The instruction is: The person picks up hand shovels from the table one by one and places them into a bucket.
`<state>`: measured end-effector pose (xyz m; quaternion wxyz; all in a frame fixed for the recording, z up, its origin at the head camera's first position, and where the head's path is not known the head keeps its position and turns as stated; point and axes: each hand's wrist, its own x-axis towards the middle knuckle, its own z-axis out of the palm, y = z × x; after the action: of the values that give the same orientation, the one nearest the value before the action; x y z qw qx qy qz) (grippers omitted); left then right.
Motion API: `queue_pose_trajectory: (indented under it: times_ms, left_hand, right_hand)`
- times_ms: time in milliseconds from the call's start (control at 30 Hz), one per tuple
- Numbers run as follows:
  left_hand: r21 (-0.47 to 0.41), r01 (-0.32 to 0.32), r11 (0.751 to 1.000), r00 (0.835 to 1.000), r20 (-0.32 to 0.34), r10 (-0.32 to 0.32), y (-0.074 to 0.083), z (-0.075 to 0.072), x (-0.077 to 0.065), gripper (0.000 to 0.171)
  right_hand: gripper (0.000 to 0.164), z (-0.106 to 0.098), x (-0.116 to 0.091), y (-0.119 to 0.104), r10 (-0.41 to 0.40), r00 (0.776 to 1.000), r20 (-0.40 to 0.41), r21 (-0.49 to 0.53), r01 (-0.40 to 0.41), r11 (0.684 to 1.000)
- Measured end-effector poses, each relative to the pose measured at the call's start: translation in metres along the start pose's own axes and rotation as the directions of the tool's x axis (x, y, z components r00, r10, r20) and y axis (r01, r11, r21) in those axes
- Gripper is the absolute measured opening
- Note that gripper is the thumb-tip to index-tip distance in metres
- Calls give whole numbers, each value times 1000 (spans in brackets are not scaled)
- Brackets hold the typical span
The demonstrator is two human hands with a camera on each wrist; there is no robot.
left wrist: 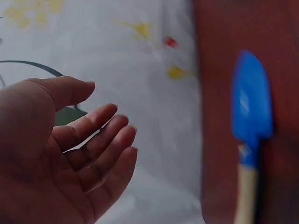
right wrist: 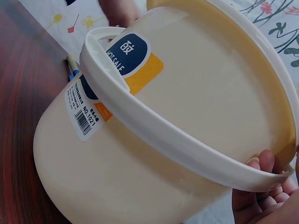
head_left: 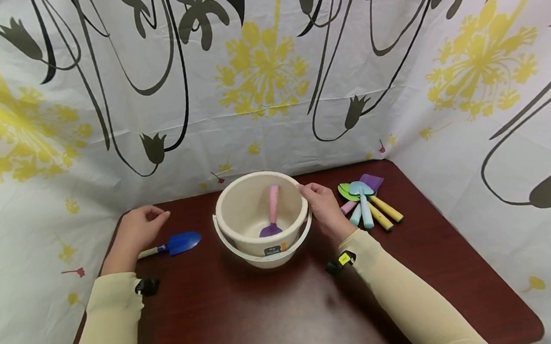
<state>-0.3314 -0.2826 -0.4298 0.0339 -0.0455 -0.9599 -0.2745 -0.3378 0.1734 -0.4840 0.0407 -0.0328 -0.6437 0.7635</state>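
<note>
A cream bucket (head_left: 242, 241) stands mid-table with its white handle (right wrist: 154, 130) hanging down over the front. My right hand (head_left: 322, 206) grips the bucket's right rim where the handle joins it; the fingers show there in the right wrist view too. Inside the bucket, a small shovel (head_left: 273, 202) with a pink handle and purple blade leans against the wall. My left hand (left wrist: 88, 149) is held empty, fingers loosely bent, on the table's left side. A blue trowel (head_left: 184, 242) with a pale wooden handle lies beside it, apart from the fingers.
On the right, several small toy shovels lie in a pile, among them a purple blade (head_left: 372, 181), a green one and a light blue shovel (head_left: 364, 199). Behind the dark red table (head_left: 250, 318) hangs a patterned curtain (head_left: 262, 134), which also runs along both sides.
</note>
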Motion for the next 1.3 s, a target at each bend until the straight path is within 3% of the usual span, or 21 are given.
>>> queue_pose_trajectory:
  times_ms: [367, 500, 700, 867, 1300]
  left_hand:
    - [60, 39, 997, 999, 17, -40, -82, 22, -10, 46]
    - [49, 42, 998, 998, 35, -44, -101, 22, -14, 47]
    - [60, 59, 996, 987, 149, -67, -119, 23, -15, 56]
    - [55, 34, 998, 976, 211, -45, -129, 28, -14, 56]
    - [72, -35, 997, 995, 97, 28, -130, 36, -18, 24]
  right_hand:
    - [30, 1, -2, -1, 10, 1000, 9, 9, -10, 1000]
    - [30, 2, -2, -1, 14, 1000, 5, 15, -14, 1000]
    - [29, 2, -1, -1, 5, 1000, 3, 25, -5, 1000]
    - [30, 2, -1, -1, 12, 1000, 8, 12, -12, 1000]
    - [30, 1, -3, -3, 20, 1000, 0, 16, -20, 1000]
